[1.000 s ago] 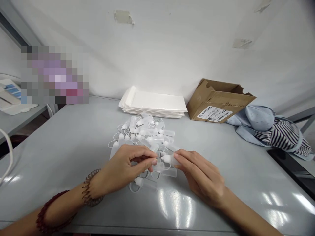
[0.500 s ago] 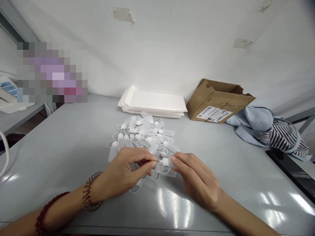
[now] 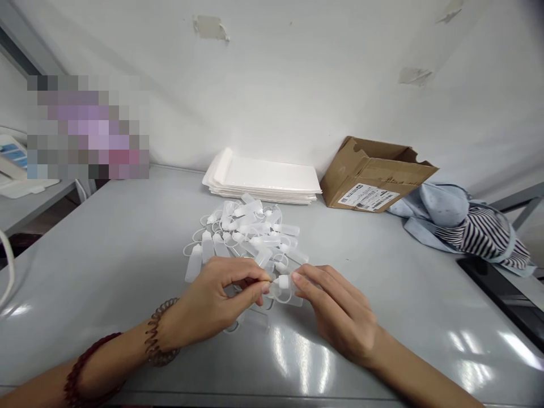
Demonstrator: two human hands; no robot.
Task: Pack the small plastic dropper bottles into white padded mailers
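Observation:
My right hand (image 3: 340, 311) grips a small translucent squeeze bottle with a white cap (image 3: 284, 281), its pointed tip facing left. The fingers cover most of the bottle's body. My left hand (image 3: 229, 294) is closed in a pinch right at that tip. A thin dark sliver shows between its fingertips and the nozzle; what it is I cannot make out. Behind both hands lies a heap of similar small bottles (image 3: 255, 228), clear with white caps and looped straps. A few more bottles lie partly hidden under my left hand.
A stack of white padded envelopes (image 3: 267, 175) lies by the wall. Right of it stands an open cardboard box (image 3: 365, 181), beside a light blue cloth bag (image 3: 442, 207) with stripes. A black phone (image 3: 501, 294) rests near the right table edge. A white cable (image 3: 8, 266) hangs at far left.
The camera view has shifted slightly. Both hands keep nearly the same pose, with the left fingertips still at the bottle's tip.

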